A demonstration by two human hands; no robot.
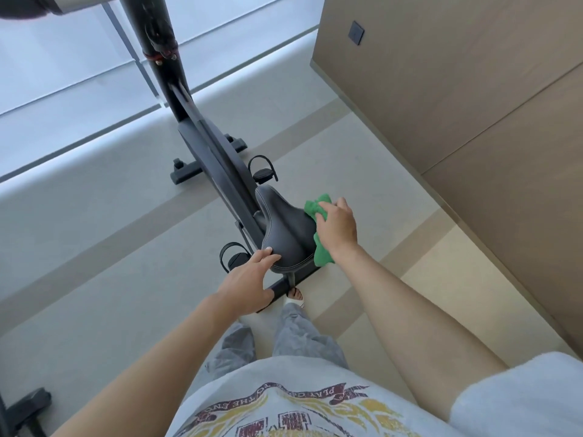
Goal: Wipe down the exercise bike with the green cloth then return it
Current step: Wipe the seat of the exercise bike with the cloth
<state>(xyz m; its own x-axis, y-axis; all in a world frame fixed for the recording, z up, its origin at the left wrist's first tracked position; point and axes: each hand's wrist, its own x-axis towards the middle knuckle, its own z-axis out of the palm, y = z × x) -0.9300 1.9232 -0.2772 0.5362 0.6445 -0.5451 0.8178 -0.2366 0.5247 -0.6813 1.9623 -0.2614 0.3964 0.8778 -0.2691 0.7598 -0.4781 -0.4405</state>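
A black exercise bike (217,159) stands on the pale floor in front of me, its frame running up to the top left. Its black padded saddle (285,230) is the nearest part. My right hand (337,227) presses a crumpled green cloth (317,207) against the saddle's right side; the cloth also hangs out below my wrist. My left hand (249,280) rests on the saddle's rear left edge, thumb on top, fingers curled against the rim. Two pedals with straps show on either side of the frame.
A tan wooden cabinet wall (473,105) with a dark switch plate (356,33) rises on the right. A bright window band lies along the left. Another black equipment foot (28,405) sits at the bottom left. My legs and a sandalled foot (296,298) stand just behind the bike's rear bar.
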